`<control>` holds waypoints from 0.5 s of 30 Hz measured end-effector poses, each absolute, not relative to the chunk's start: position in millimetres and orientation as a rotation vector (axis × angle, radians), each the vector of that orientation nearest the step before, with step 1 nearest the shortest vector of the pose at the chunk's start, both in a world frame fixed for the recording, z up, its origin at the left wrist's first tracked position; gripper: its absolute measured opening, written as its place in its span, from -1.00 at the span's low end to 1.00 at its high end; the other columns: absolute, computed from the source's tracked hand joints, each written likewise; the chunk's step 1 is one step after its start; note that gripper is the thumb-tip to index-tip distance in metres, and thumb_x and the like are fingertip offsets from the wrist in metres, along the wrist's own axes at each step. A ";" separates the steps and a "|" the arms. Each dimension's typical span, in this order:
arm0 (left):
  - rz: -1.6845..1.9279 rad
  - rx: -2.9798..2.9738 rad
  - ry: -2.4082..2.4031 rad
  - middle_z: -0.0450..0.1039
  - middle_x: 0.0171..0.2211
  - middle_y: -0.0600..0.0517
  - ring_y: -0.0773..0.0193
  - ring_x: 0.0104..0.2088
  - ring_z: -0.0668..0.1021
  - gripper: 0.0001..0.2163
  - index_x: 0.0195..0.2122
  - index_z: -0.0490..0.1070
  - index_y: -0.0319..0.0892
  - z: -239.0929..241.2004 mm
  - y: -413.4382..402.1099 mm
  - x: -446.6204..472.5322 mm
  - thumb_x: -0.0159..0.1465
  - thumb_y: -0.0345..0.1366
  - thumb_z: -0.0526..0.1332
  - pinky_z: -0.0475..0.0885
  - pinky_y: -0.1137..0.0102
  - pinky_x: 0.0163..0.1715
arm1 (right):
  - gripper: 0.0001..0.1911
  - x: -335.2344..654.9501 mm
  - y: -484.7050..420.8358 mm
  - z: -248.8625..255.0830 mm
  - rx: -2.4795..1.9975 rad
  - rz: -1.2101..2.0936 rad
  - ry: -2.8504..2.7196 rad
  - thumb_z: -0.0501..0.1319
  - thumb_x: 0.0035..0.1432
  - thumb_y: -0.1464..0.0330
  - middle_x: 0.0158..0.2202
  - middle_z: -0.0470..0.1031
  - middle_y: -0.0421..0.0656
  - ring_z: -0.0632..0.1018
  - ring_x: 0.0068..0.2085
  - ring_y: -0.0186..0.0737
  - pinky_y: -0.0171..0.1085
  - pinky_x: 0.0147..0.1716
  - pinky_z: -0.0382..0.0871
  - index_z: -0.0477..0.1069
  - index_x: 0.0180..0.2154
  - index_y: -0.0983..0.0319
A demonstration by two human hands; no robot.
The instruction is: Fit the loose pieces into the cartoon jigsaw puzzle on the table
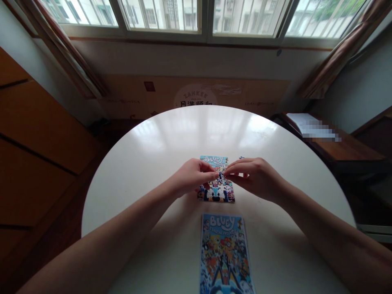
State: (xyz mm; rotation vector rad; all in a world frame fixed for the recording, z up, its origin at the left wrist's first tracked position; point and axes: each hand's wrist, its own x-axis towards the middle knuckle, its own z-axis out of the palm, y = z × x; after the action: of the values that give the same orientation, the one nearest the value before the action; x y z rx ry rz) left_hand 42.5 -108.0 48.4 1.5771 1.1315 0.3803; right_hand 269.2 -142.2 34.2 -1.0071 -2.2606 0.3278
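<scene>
A small jigsaw puzzle (216,195) with a bright cartoon-dog picture lies on the white table, partly covered by my hands. My left hand (196,175) reaches over its left side, with thumb and fingers pinched together. From the right comes my right hand (252,175), its fingertips closed and almost meeting those of the left. Between the fingertips is a small dark-blue puzzle piece (221,176), mostly hidden, held just over the middle of the puzzle. Nearer to me lies a reference picture sheet (226,253) titled "BLUEY", with the same design.
A small dark-blue piece (241,157) shows just beyond my right hand. The round white table (137,163) stands before a windowed wall. On the right is a wooden side table (346,149) with paper on it; an orange-brown cabinet (36,134) is on the left.
</scene>
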 end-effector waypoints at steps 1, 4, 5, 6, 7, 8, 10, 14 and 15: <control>0.383 1.598 1.122 0.51 -0.51 0.02 0.33 -0.51 0.52 -0.84 -0.32 0.60 -0.22 48.7 -108.1 42.4 0.24 -0.23 0.34 0.33 0.46 -0.59 | -0.85 269.2 -142.2 34.6 -1.007 0.324 -2.258 0.27 0.30 0.35 -0.23 0.66 -0.18 0.65 -0.27 -0.30 -0.31 -0.27 0.52 0.65 -0.23 0.17; 0.411 1.676 1.085 0.50 -0.54 0.05 0.37 -0.55 0.50 -0.87 -0.35 0.59 -0.23 49.5 -108.8 42.2 0.26 -0.28 0.32 0.38 0.45 -0.54 | -0.84 269.3 -142.2 35.1 -1.008 0.331 -2.243 0.26 0.31 0.35 -0.24 0.67 -0.18 0.65 -0.28 -0.30 -0.31 -0.29 0.52 0.65 -0.22 0.17; 0.420 1.700 1.072 0.50 -0.54 0.05 0.37 -0.54 0.50 -0.87 -0.35 0.59 -0.23 49.4 -109.0 42.1 0.26 -0.28 0.31 0.39 0.45 -0.52 | -0.84 269.5 -142.2 35.1 -1.002 0.338 -2.239 0.26 0.31 0.35 -0.25 0.67 -0.18 0.65 -0.29 -0.31 -0.32 -0.30 0.52 0.65 -0.22 0.17; 0.427 1.722 1.060 0.52 -0.52 0.05 0.37 -0.53 0.51 -0.87 -0.35 0.59 -0.23 49.1 -109.2 42.0 0.26 -0.29 0.31 0.40 0.44 -0.51 | -0.84 269.7 -142.2 35.1 -0.991 0.347 -2.239 0.26 0.31 0.35 -0.25 0.67 -0.19 0.65 -0.29 -0.31 -0.32 -0.30 0.52 0.65 -0.22 0.17; 0.430 1.742 1.048 0.53 -0.50 0.04 0.36 -0.51 0.53 -0.87 -0.35 0.59 -0.23 48.6 -109.3 41.8 0.26 -0.28 0.31 0.41 0.44 -0.49 | -0.84 269.9 -142.2 35.1 -0.979 0.355 -2.244 0.26 0.31 0.35 -0.25 0.67 -0.19 0.65 -0.29 -0.32 -0.33 -0.30 0.52 0.65 -0.22 0.17; 0.431 1.760 1.037 0.55 -0.48 0.02 0.35 -0.50 0.54 -0.86 -0.34 0.60 -0.23 48.1 -109.4 41.5 0.26 -0.27 0.31 0.42 0.43 -0.48 | -0.84 270.2 -142.2 35.2 -0.968 0.361 -2.251 0.26 0.31 0.35 -0.25 0.67 -0.19 0.65 -0.29 -0.33 -0.34 -0.30 0.52 0.65 -0.22 0.17; 0.427 1.805 1.027 0.57 -0.45 0.01 0.33 -0.48 0.56 -0.85 -0.32 0.60 -0.23 47.2 -109.4 40.6 0.26 -0.25 0.31 0.43 0.42 -0.46 | -0.85 270.9 -142.5 35.9 -0.957 0.372 -2.270 0.27 0.31 0.36 -0.25 0.67 -0.20 0.64 -0.29 -0.35 -0.36 -0.30 0.50 0.65 -0.23 0.17; 0.426 2.026 1.065 0.62 -0.39 -0.01 0.28 -0.41 0.58 -0.83 -0.31 0.63 -0.18 47.1 -108.2 37.5 0.27 -0.21 0.30 0.43 0.38 -0.41 | -0.84 272.4 -143.0 38.0 -0.985 0.406 -2.305 0.26 0.29 0.37 -0.29 0.66 -0.20 0.62 -0.33 -0.36 -0.36 -0.33 0.46 0.65 -0.26 0.18; 0.436 2.095 1.089 0.64 -0.36 -0.02 0.26 -0.38 0.59 -0.83 -0.31 0.64 -0.16 47.2 -107.4 36.3 0.27 -0.21 0.30 0.43 0.38 -0.39 | -0.84 272.7 -142.9 38.2 -1.000 0.423 -2.329 0.26 0.29 0.37 -0.31 0.66 -0.20 0.62 -0.34 -0.36 -0.36 -0.32 0.45 0.65 -0.27 0.18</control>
State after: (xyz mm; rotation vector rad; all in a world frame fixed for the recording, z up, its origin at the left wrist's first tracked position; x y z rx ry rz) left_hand 36.3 -107.4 47.2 2.0954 1.0892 0.4355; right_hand 272.7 -142.9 38.2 -1.0000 -2.3292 0.4227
